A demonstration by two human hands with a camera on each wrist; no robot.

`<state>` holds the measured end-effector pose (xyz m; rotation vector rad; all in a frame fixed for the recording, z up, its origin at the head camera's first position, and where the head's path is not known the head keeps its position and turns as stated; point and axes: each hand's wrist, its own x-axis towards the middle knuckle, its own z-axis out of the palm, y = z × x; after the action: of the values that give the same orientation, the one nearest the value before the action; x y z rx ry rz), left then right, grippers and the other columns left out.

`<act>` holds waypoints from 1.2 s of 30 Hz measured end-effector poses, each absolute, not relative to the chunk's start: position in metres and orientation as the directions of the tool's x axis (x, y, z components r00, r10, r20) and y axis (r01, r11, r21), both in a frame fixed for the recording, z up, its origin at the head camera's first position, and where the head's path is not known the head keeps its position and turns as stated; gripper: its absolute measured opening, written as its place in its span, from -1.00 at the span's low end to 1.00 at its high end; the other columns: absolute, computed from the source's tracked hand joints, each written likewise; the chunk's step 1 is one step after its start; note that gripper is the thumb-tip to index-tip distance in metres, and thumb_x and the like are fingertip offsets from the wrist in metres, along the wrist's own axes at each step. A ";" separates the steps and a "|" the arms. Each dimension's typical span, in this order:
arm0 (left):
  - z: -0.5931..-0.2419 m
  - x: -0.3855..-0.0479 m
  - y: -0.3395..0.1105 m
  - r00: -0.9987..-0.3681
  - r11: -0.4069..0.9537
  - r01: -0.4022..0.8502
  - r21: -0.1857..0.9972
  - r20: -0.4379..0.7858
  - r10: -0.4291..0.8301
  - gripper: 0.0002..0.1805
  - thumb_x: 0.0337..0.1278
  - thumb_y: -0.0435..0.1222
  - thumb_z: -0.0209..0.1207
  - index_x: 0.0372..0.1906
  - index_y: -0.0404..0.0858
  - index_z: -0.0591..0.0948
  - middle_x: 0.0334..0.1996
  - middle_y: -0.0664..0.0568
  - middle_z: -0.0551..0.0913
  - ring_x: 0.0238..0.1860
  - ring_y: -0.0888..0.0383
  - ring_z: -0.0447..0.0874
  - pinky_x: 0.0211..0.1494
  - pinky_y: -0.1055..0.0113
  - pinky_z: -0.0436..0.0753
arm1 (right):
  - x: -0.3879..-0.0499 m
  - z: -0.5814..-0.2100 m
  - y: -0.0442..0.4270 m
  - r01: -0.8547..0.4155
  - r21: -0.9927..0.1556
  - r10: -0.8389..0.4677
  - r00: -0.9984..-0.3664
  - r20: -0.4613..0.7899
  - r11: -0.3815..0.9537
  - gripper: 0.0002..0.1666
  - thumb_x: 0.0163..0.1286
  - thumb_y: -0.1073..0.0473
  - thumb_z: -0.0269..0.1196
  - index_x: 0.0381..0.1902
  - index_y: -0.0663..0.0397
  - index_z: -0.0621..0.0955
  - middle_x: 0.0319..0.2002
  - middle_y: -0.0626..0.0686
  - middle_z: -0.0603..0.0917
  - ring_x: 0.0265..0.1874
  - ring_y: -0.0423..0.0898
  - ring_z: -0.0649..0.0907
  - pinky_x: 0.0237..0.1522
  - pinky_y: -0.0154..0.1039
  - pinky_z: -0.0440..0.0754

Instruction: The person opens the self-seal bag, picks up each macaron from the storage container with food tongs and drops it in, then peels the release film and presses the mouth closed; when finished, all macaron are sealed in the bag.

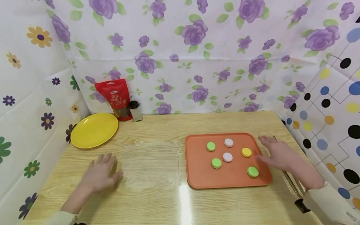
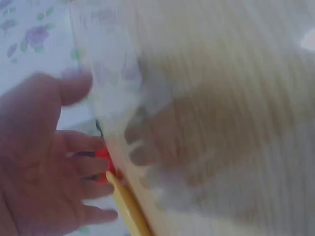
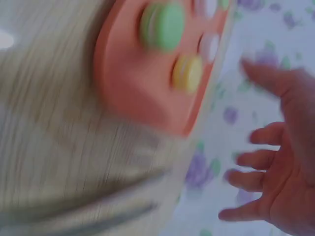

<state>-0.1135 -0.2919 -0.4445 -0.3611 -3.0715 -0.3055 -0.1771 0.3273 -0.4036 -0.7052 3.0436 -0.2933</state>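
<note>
Over the left part of the table, my left hand [image 1: 98, 175] hovers with its fingers extended and nothing in it. A yellow plate [image 1: 94, 130] lies beyond that hand. My right hand [image 1: 278, 153] is just off the right edge of an orange tray [image 1: 197, 175], its fingers spread and holding nothing. Several macarons sit apart on the tray, among them a yellow macaron [image 1: 246, 152], a green macaron [image 1: 252, 172] and a pale macaron [image 1: 228, 142]. Under the right forearm lies a long, thin two-armed metal utensil [image 1: 289, 182], partly hidden; blurred in the right wrist view.
A red snack pouch [image 1: 113, 98] and a black-capped jar [image 1: 136, 111] stand at the back left, against a flowered cloth [image 1: 180, 81]. A faint clear rectangle [image 1: 152, 165] shows on the wooden table left of the tray. Patterned cloths hang at both sides.
</note>
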 end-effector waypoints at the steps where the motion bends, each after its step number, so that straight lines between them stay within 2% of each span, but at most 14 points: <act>1: -0.446 -0.114 -0.286 -0.961 0.943 0.269 0.194 0.114 0.251 -0.38 0.20 -0.06 0.33 0.17 -0.46 0.55 0.15 -0.48 0.52 0.16 -0.45 0.48 0.18 -0.40 0.40 | -0.175 -0.404 0.316 -0.482 -0.193 -0.478 -0.876 0.069 0.855 -0.10 0.30 -0.08 0.40 0.34 0.47 0.39 0.24 0.48 0.47 0.14 0.40 0.53 0.05 0.41 0.49; 2: -0.448 -0.114 -0.279 -0.946 0.931 0.306 0.200 0.175 0.273 -0.52 0.16 -0.15 0.37 0.03 -0.43 0.63 -0.02 -0.40 0.64 -0.04 -0.35 0.64 0.02 -0.27 0.59 | -0.173 -0.405 0.303 -0.529 -0.204 -0.518 -0.849 0.105 0.824 -0.22 0.31 0.00 0.41 0.27 0.45 0.47 0.17 0.43 0.55 0.05 0.34 0.61 0.03 0.30 0.57; 3: -0.450 -0.116 -0.270 -0.927 0.917 0.340 0.208 0.237 0.290 -0.62 0.11 -0.22 0.40 -0.06 -0.40 0.67 -0.13 -0.32 0.70 -0.16 -0.26 0.70 -0.11 -0.17 0.67 | -0.171 -0.406 0.287 -0.580 -0.213 -0.562 -0.815 0.145 0.786 -0.32 0.30 0.07 0.42 0.22 0.42 0.53 0.10 0.37 0.62 -0.06 0.27 0.68 -0.03 0.20 0.64; 5: -0.456 -0.119 -0.252 -0.897 0.881 0.393 0.265 0.321 0.304 -0.73 0.08 -0.30 0.42 -0.14 -0.36 0.72 -0.22 -0.21 0.74 -0.37 -0.06 0.73 -0.28 -0.01 0.72 | -0.168 -0.409 0.250 -0.664 -0.214 -0.635 -0.748 0.195 0.717 -0.42 0.28 0.12 0.43 0.17 0.33 0.60 0.04 0.26 0.69 -0.16 0.13 0.74 -0.12 0.07 0.71; 7: -0.464 -0.124 -0.237 -0.884 0.838 0.430 0.336 0.346 0.315 -0.70 0.08 -0.32 0.44 -0.08 -0.36 0.72 -0.17 -0.21 0.74 -0.29 -0.05 0.74 -0.20 0.00 0.73 | -0.168 -0.411 0.208 -0.735 -0.214 -0.705 -0.678 0.209 0.643 -0.48 0.30 0.13 0.42 0.15 0.27 0.62 0.06 0.21 0.69 -0.11 0.08 0.73 -0.10 0.01 0.71; 8: -0.467 -0.126 -0.231 -0.885 0.819 0.436 0.373 0.342 0.315 -0.64 0.08 -0.32 0.44 -0.02 -0.38 0.70 -0.05 -0.26 0.71 -0.15 -0.11 0.74 -0.07 -0.04 0.71 | -0.169 -0.413 0.187 -0.767 -0.204 -0.739 -0.641 0.208 0.609 -0.49 0.31 0.12 0.42 0.15 0.25 0.63 0.08 0.20 0.68 -0.04 0.08 0.71 -0.04 0.01 0.70; 10: -0.475 -0.131 -0.224 -0.893 0.787 0.435 0.436 0.319 0.317 -0.50 0.08 -0.31 0.45 0.12 -0.43 0.63 0.14 -0.33 0.61 0.11 -0.24 0.61 0.19 -0.18 0.54 | -0.171 -0.418 0.148 -0.805 -0.177 -0.788 -0.592 0.171 0.566 -0.52 0.33 0.10 0.39 0.14 0.22 0.64 0.11 0.17 0.67 0.06 0.06 0.67 0.02 0.01 0.67; 12: -0.483 -0.135 -0.220 -0.902 0.765 0.427 0.481 0.287 0.323 -0.38 0.06 -0.30 0.46 0.21 -0.47 0.56 0.25 -0.37 0.50 0.32 -0.35 0.37 0.35 -0.31 0.28 | -0.173 -0.424 0.115 -0.818 -0.134 -0.811 -0.574 0.114 0.560 -0.49 0.37 0.03 0.35 0.17 0.21 0.62 0.18 0.17 0.63 0.18 0.06 0.60 0.13 0.03 0.60; 16: -0.495 -0.144 -0.217 -0.903 0.742 0.429 0.515 0.238 0.356 -0.29 0.09 -0.18 0.45 0.29 -0.44 0.50 0.34 -0.38 0.39 0.42 -0.39 0.17 0.38 -0.44 0.02 | -0.179 -0.439 0.072 -0.775 -0.015 -0.775 -0.631 -0.029 0.632 -0.29 0.36 -0.21 0.32 0.28 0.14 0.56 0.34 0.17 0.49 0.39 0.06 0.39 0.32 0.09 0.41; 20: -0.501 -0.149 -0.218 -0.909 0.746 0.415 0.521 0.196 0.368 -0.27 0.13 -0.11 0.41 0.32 -0.42 0.48 0.38 -0.38 0.33 0.46 -0.36 0.10 0.41 -0.42 -0.05 | -0.185 -0.451 0.051 -0.727 0.021 -0.720 -0.682 -0.125 0.686 -0.13 0.24 -0.38 0.33 0.26 0.13 0.56 0.40 0.19 0.40 0.46 0.08 0.26 0.40 0.17 0.24; 25: -0.505 -0.148 -0.219 -0.919 0.753 0.391 0.529 0.184 0.348 -0.28 0.16 -0.10 0.39 0.32 -0.41 0.48 0.41 -0.33 0.30 0.48 -0.31 0.07 0.44 -0.37 -0.09 | -0.188 -0.457 0.041 -0.703 0.026 -0.688 -0.702 -0.181 0.710 -0.10 0.17 -0.43 0.35 0.20 0.14 0.60 0.40 0.18 0.41 0.48 0.08 0.23 0.41 0.23 0.17; 30: -0.508 -0.147 -0.217 -0.924 0.757 0.383 0.529 0.209 0.321 -0.37 0.15 -0.11 0.39 0.24 -0.40 0.57 0.37 -0.27 0.38 0.47 -0.31 0.11 0.43 -0.37 -0.05 | -0.189 -0.457 0.038 -0.688 0.036 -0.669 -0.715 -0.202 0.724 -0.10 0.14 -0.43 0.37 0.18 0.15 0.62 0.39 0.17 0.43 0.46 0.06 0.26 0.42 0.23 0.16; 36: -0.509 -0.147 -0.214 -0.941 0.726 0.335 0.601 0.254 0.224 -0.61 0.03 -0.24 0.46 -0.04 -0.35 0.74 0.14 -0.11 0.63 0.43 -0.26 0.24 0.44 -0.34 -0.02 | -0.188 -0.457 0.037 -0.679 0.026 -0.662 -0.722 -0.201 0.733 -0.04 0.11 -0.42 0.39 0.24 0.17 0.59 0.40 0.17 0.41 0.46 0.06 0.28 0.43 0.23 0.14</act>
<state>-0.1474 -0.2137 -0.5090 -0.4517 -2.7639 -1.0100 -0.1883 0.0373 -0.4572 -1.0763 2.7561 0.1451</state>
